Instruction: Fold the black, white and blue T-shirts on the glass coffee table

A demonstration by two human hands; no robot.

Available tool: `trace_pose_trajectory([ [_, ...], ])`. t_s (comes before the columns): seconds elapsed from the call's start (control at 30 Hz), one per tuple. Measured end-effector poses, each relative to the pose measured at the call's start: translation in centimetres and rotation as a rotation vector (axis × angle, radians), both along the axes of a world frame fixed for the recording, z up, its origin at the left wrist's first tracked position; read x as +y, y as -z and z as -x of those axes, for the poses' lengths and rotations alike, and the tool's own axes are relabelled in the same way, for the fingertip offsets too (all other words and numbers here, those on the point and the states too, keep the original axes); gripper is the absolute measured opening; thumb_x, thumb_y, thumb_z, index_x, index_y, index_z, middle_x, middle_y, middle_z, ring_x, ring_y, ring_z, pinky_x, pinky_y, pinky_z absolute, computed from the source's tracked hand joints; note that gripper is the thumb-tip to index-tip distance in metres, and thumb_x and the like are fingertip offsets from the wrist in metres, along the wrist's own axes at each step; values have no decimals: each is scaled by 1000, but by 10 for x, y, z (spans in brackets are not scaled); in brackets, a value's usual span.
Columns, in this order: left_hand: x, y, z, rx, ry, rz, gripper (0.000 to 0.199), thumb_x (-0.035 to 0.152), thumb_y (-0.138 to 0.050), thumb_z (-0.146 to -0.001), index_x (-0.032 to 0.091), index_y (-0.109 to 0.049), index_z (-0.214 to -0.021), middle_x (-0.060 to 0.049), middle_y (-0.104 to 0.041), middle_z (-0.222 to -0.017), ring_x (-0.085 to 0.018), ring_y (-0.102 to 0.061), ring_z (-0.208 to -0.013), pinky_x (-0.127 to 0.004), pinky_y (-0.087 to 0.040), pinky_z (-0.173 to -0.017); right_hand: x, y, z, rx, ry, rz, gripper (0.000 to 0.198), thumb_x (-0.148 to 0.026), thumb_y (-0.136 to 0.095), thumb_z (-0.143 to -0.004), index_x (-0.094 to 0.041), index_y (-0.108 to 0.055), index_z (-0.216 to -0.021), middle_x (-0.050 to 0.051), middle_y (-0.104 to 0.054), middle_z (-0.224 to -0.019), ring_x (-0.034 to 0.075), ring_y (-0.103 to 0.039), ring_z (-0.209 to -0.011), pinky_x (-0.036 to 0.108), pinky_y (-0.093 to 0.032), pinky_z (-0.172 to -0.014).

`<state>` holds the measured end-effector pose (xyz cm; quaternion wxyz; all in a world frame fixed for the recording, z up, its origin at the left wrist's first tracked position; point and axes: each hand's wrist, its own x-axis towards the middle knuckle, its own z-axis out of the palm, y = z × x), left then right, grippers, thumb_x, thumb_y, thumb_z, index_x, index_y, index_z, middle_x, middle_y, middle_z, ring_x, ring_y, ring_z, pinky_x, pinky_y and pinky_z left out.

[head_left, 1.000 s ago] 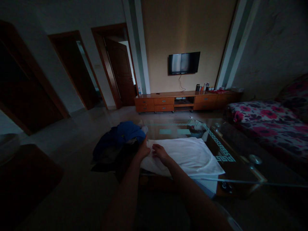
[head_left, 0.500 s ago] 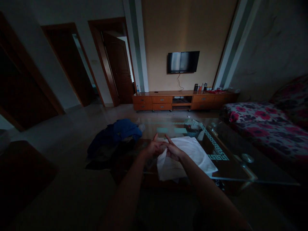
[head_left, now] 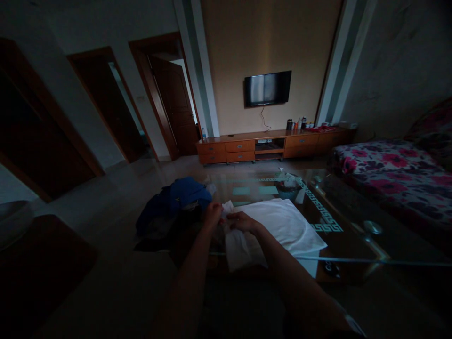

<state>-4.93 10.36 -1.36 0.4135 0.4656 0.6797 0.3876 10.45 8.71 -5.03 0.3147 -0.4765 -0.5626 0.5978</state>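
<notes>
A thin white cloth [head_left: 289, 220] lies spread over the near part of the glass table [head_left: 348, 249], and a loose part hangs past the front edge. At the cloth's left end, my left hand [head_left: 213, 214] is closed, with a bit of bunched fabric between its fingers. Close by on the right, my right hand [head_left: 243, 221] grips a raised fold of the same cloth, fingers bent over it. In the dim light the exact fingertips are hard to make out. Left of my hands sits a heap of blue and dark clothes [head_left: 183, 193].
A basket [head_left: 287, 192] with pale contents stands at the table's far side. Beyond are a low wooden cabinet [head_left: 240, 151] and a wall television [head_left: 267, 88]. A flower-patterned sofa [head_left: 384, 162] is on the right, and a brown piece of furniture [head_left: 45, 254] on the left.
My hands have moved apart and slightly left, drawing the cloth's left end up and across. The fingers that pointed up are now bent onto the fabric. The view has shifted a little.
</notes>
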Motion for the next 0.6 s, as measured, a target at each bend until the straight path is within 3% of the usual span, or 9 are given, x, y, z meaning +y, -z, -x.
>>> trace_pose_trajectory([
  [0.1,3,-1,11,-14,-14,-15,29,27,-50,-93,19,-56,-121,-9,-72,-110,-9,-60,-41,-23,-46,-41,-1,-6,2,-68,-30,-9,73,-3,-63,-61,-21,-67,-132,0,-72,-80,12,-55,-55,25,-48,-56],
  [0.17,5,0,16,-26,-20,-13,30,28,-49,-94,20,-54,-123,-9,-71,-111,-10,-61,-41,-23,-48,-42,0,-13,-6,-96,-32,-67,80,-5,-58,-63,-23,-60,-141,3,-75,-94,13,-58,-59,27,-50,-59],
  [0.27,6,2,21,-42,-27,-2,29,29,-49,-95,20,-54,-123,-9,-70,-111,-10,-62,-42,-24,-49,-43,3,-31,-37,-67,10,-255,78,-7,-54,-62,-23,-63,-137,7,-69,-127,18,-66,-92,30,-54,-82],
  [0.37,6,5,23,-58,-17,0,28,29,-50,-95,20,-55,-122,-9,-70,-111,-11,-63,-44,-24,-50,-44,5,-49,-85,-16,48,-368,75,-9,-53,-59,-21,-67,-132,5,-62,-141,22,-60,-117,32,-48,-98],
  [0.47,8,9,22,-63,-3,6,28,28,-47,-96,20,-54,-122,-9,-70,-113,-11,-64,-44,-24,-49,-42,0,-57,-136,-30,92,-307,82,-12,-51,-58,-23,-62,-139,5,-65,-136,23,-65,-105,32,-52,-88],
  [0.6,12,15,19,-36,14,17,31,28,-51,-93,21,-53,-123,-8,-70,-110,-11,-65,-45,-22,-48,-41,-14,-47,-186,-65,247,-244,86,-13,-49,-55,-18,-61,-139,7,-71,-125,21,-67,-90,29,-53,-78],
])
